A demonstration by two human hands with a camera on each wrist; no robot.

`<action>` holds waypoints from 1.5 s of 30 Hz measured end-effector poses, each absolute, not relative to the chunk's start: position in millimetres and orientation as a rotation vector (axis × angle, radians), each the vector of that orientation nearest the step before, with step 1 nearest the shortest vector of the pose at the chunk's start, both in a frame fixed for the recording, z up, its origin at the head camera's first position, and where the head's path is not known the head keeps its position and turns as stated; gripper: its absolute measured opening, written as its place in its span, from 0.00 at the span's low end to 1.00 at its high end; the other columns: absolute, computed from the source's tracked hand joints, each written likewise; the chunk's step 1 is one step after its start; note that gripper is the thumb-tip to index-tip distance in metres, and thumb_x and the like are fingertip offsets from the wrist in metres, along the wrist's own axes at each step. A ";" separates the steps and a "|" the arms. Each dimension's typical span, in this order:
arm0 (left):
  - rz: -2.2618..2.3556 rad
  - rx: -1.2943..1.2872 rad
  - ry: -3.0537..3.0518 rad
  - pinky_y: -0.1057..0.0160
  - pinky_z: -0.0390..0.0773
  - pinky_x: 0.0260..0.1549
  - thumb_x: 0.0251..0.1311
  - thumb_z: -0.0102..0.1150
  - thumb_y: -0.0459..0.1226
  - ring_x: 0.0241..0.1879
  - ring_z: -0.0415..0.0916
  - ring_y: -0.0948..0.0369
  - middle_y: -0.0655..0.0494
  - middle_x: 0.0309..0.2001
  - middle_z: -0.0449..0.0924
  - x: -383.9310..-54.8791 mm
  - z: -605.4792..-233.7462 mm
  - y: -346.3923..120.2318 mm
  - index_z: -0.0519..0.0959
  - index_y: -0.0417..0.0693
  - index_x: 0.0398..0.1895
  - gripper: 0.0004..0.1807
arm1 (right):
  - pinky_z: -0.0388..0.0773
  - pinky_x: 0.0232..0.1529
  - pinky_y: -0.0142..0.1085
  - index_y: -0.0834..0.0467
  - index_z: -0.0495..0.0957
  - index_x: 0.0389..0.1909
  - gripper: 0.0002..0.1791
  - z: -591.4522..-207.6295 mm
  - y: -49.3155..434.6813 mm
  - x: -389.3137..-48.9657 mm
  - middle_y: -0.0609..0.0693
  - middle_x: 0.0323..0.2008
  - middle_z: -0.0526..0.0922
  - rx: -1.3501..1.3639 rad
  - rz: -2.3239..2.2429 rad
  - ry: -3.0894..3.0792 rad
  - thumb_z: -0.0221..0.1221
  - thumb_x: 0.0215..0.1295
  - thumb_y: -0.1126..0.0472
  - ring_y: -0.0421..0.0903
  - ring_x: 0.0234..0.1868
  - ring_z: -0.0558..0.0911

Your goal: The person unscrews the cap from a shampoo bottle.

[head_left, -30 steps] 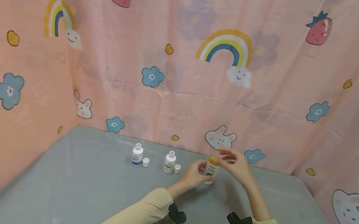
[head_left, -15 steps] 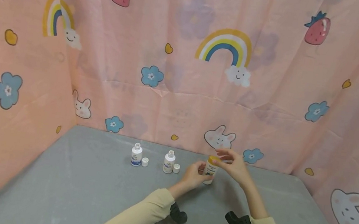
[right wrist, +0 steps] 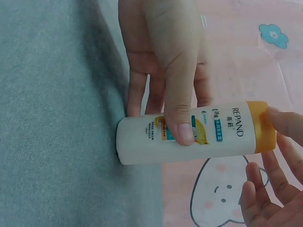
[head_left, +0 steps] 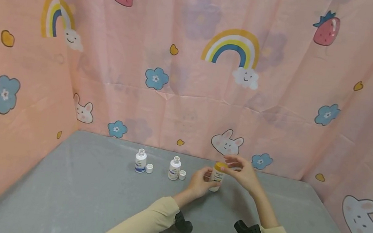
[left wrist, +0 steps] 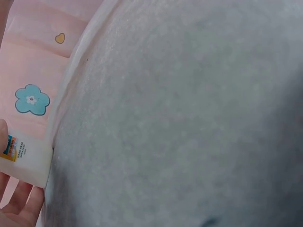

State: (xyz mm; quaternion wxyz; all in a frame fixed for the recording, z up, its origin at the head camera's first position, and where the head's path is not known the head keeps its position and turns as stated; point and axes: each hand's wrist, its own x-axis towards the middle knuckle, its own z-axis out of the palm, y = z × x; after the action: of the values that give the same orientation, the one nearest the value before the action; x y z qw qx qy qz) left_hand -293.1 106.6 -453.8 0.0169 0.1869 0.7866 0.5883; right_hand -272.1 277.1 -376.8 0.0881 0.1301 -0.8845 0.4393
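Observation:
A white shampoo bottle [right wrist: 232, 135] with a yellow cap [right wrist: 262, 126] stands at the back of the grey table, its base seemingly on the surface. My left hand [head_left: 199, 182] grips the body from the left, thumb across the label. At the top, my right hand [head_left: 245, 175] pinches the cap between thumb and fingers. The cap sits on the bottle. Only the lower end of the bottle [left wrist: 33, 161] and a few left-hand fingers show in the left wrist view.
To the left stand two small white bottles, one farther left [head_left: 140, 162] and one nearer [head_left: 174, 169], both with bare necks. Beside each lies a white cap [head_left: 149, 168], [head_left: 182, 175]. A pink patterned curtain [head_left: 173, 111] hangs behind the grey table [head_left: 92, 198].
The head view has shifted slightly, so everything sits a little farther left. Both hands keep their holds on the bottle and cap, with hardly any movement.

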 end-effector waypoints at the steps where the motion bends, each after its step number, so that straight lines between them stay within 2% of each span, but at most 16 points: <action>1: 1.829 0.579 2.454 0.62 0.79 0.45 0.56 0.67 0.40 0.44 0.79 0.60 0.50 0.46 0.81 -292.6 -453.5 106.0 0.76 0.44 0.50 0.20 | 0.79 0.46 0.50 0.58 0.75 0.57 0.24 -376.8 276.8 -271.6 0.61 0.52 0.79 0.387 1.313 -2.634 0.65 0.60 0.56 0.57 0.50 0.79; 9: 1.818 0.589 2.493 0.64 0.78 0.41 0.56 0.67 0.41 0.41 0.77 0.61 0.50 0.45 0.82 -292.0 -449.9 100.4 0.77 0.45 0.50 0.20 | 0.79 0.46 0.50 0.59 0.75 0.57 0.24 -377.6 277.1 -270.5 0.62 0.52 0.80 0.404 1.316 -2.614 0.64 0.61 0.57 0.58 0.50 0.79; 19: 1.710 0.632 2.514 0.64 0.78 0.42 0.57 0.66 0.45 0.41 0.77 0.63 0.52 0.44 0.82 -291.4 -446.8 86.5 0.77 0.48 0.53 0.22 | 0.79 0.47 0.51 0.57 0.75 0.57 0.24 -380.0 276.8 -270.8 0.59 0.54 0.80 0.399 1.328 -2.656 0.64 0.61 0.53 0.56 0.50 0.78; 30: 1.657 0.722 2.501 0.65 0.78 0.39 0.59 0.64 0.45 0.41 0.77 0.63 0.52 0.46 0.83 -293.9 -448.9 77.6 0.78 0.51 0.52 0.19 | 0.80 0.46 0.43 0.62 0.75 0.57 0.22 -379.6 275.3 -272.9 0.62 0.54 0.80 0.539 1.334 -2.654 0.63 0.62 0.61 0.57 0.51 0.79; 35: 1.666 0.725 2.484 0.63 0.78 0.39 0.59 0.64 0.45 0.42 0.77 0.62 0.51 0.46 0.82 -293.6 -445.9 75.5 0.78 0.50 0.52 0.19 | 0.78 0.50 0.45 0.64 0.76 0.56 0.21 -380.9 274.7 -276.4 0.61 0.52 0.81 0.564 1.317 -2.652 0.63 0.62 0.64 0.55 0.49 0.79; 40: 1.652 0.745 2.496 0.63 0.78 0.40 0.59 0.63 0.45 0.43 0.78 0.60 0.50 0.46 0.83 -294.3 -443.3 73.9 0.78 0.49 0.52 0.19 | 0.79 0.51 0.47 0.63 0.78 0.53 0.20 -377.7 276.0 -274.5 0.60 0.50 0.83 0.563 1.307 -2.677 0.63 0.62 0.61 0.53 0.48 0.80; 45: 1.628 0.777 2.523 0.66 0.78 0.37 0.59 0.64 0.44 0.42 0.78 0.60 0.50 0.45 0.83 -296.2 -442.5 73.0 0.79 0.49 0.52 0.19 | 0.81 0.48 0.42 0.62 0.79 0.52 0.20 -373.0 277.0 -271.7 0.59 0.49 0.83 0.551 1.305 -2.704 0.64 0.61 0.57 0.51 0.47 0.81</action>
State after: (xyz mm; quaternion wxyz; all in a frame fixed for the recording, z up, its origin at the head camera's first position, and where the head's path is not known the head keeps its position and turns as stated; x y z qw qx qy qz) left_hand -296.2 73.0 -442.5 0.0200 0.2506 0.8134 0.5247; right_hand -271.7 277.0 -373.0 0.0444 0.1804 -0.8849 0.4271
